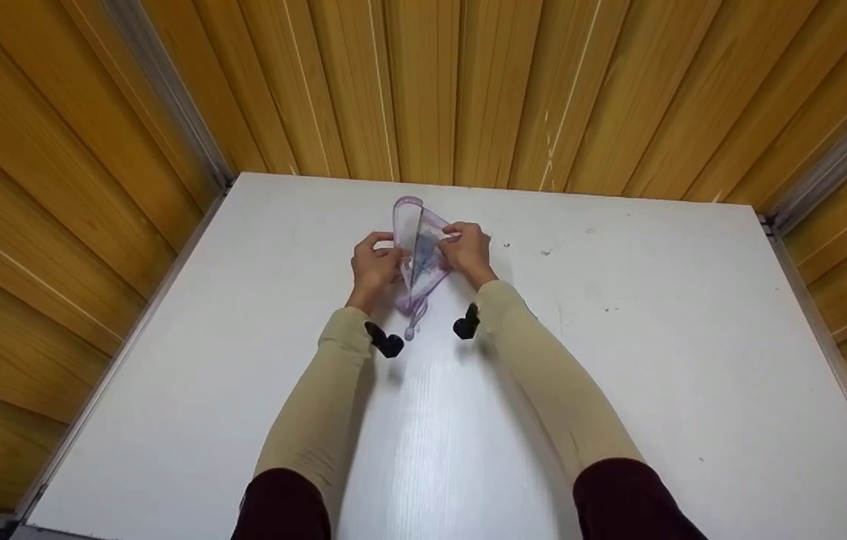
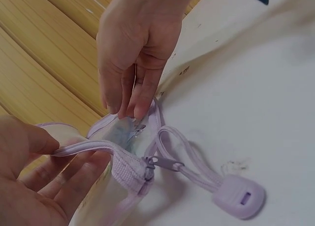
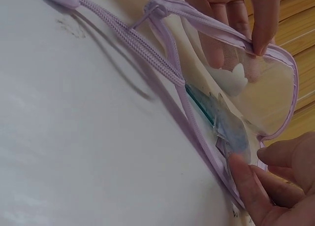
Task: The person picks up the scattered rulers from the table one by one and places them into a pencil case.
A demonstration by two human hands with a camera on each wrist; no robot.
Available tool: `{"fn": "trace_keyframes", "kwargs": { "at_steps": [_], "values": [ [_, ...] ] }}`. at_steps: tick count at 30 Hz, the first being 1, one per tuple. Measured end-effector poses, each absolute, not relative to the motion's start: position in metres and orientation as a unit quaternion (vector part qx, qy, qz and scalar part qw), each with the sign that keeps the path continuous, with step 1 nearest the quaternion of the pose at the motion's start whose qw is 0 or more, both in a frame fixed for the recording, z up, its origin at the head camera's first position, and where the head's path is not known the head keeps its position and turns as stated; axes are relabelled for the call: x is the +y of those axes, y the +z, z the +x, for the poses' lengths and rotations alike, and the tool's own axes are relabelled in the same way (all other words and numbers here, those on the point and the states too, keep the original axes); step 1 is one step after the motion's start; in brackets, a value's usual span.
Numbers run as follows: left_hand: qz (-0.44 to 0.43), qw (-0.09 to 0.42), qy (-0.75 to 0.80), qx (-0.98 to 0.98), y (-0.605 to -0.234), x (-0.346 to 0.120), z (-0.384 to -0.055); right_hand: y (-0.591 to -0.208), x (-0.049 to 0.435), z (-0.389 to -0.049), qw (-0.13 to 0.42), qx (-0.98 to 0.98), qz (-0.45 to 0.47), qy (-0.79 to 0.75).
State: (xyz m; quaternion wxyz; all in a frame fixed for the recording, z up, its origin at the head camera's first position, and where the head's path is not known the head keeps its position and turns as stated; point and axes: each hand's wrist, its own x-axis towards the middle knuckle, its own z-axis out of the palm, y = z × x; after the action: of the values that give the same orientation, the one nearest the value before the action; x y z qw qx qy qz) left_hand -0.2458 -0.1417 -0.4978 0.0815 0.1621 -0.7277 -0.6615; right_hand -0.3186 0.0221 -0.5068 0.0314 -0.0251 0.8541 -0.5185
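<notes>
A lilac-trimmed mesh zip pouch (image 1: 406, 217) is held above the white table, its mouth spread apart. My left hand (image 1: 376, 266) pinches one zipped rim (image 3: 224, 29) between thumb and fingers. Across from it, my right hand (image 1: 468, 251) reaches over the mouth with bent fingers (image 3: 246, 179) at a clear, blue-tinted plastic packet (image 3: 234, 132) inside. Those fingertips seem to pinch the packet, though the contact is partly hidden. A white shape (image 3: 231, 80) shows through the mesh. From the zipper end hangs a lilac cord loop with a plastic toggle (image 2: 240, 196).
The white table (image 1: 693, 360) has small dark marks right of the hands. Wood-patterned walls (image 1: 423, 90) rise behind it and at both sides. A small black camera mount (image 1: 385, 341) sits on the left wrist, another (image 1: 467, 324) on the right.
</notes>
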Motion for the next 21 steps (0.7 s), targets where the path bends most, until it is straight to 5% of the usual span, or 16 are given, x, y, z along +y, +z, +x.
{"fn": "trace_keyframes", "kwargs": {
  "at_steps": [6,21],
  "values": [
    [0.156,0.077,-0.662,-0.729,-0.497,-0.141,-0.247,-0.501,0.029,-0.321,0.062,0.826,-0.009,-0.56],
    [0.144,0.071,-0.661,-0.733,-0.496,-0.143,-0.246,-0.491,0.049,-0.324,0.028,0.829,-0.072,-0.553]
  ]
}}
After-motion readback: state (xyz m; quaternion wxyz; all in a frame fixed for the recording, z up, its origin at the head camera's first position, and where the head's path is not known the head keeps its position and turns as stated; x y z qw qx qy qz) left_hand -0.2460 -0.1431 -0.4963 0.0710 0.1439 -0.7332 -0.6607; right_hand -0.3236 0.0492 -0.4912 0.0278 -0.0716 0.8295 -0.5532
